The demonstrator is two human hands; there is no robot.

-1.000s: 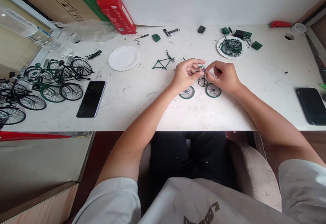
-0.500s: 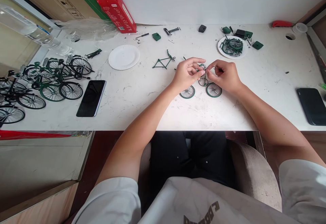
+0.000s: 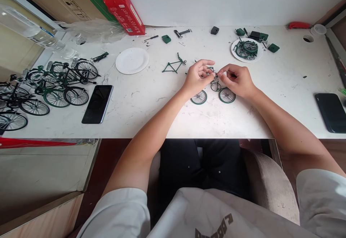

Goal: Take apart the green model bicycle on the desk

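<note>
Above the white, scuffed desk (image 3: pixel 146 101), the left hand (image 3: pixel 198 75) and right hand (image 3: pixel 238 79) pinch; the right's contents are hidden. Just below them lie two green-rimmed spoked wheels (image 3: pixel 227 95). The left fingertips, slightly shifted, grip a thin silver-coloured part (image 3: pixel 213 70), now more exposed.

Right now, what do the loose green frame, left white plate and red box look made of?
Green frame: painted metal or molded plastic; thin, dark bars fit either.
White plate: likely paper, matte; pale, crimped-looking rim.
Red box: probably coated cardboard, slight sheen; flat printed panels, crisp folded edges.
</note>
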